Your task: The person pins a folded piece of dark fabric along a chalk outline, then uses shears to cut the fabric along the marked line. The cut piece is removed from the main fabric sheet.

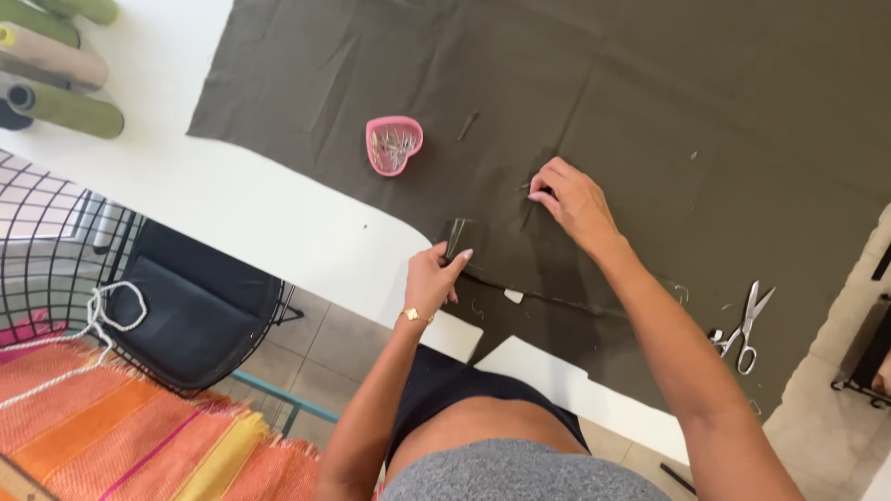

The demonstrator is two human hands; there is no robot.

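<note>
A large dark olive-grey fabric (520,83) lies spread over a white table (232,195). My left hand (432,276) pinches a folded corner of the fabric at the table's near edge. My right hand (573,201) presses on the fabric farther in, fingertips closed on what looks like a pin at a crease. A pink heart-shaped dish (393,144) holding several pins sits on the fabric, beyond both hands and to the left.
Silver scissors (745,327) rest on the fabric near its right edge. Rolls of fabric (56,83) lie at the table's far left corner. A black wire chair with a dark cushion (186,306) and an orange striped rug (121,431) are on the floor at left.
</note>
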